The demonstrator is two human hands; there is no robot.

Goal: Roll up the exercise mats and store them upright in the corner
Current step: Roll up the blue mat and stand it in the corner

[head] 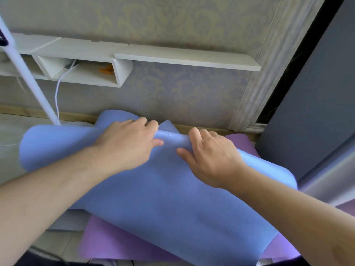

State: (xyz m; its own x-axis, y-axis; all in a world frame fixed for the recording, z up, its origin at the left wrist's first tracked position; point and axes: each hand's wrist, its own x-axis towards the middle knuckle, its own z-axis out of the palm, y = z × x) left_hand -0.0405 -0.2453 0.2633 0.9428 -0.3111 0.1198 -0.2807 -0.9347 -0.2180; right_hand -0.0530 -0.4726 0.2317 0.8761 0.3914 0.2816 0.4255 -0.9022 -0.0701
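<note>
You are gripping the far edge of the blue mat with both hands, side by side near its middle. Your left hand is pinching the raised fold with fingers curled over it and thumb underneath; your right hand is grasping it the same way just beside. The blue mat is spreading from your hands back toward you, lying askew over the purple mat on the floor, close to the wall's baseboard.
</note>
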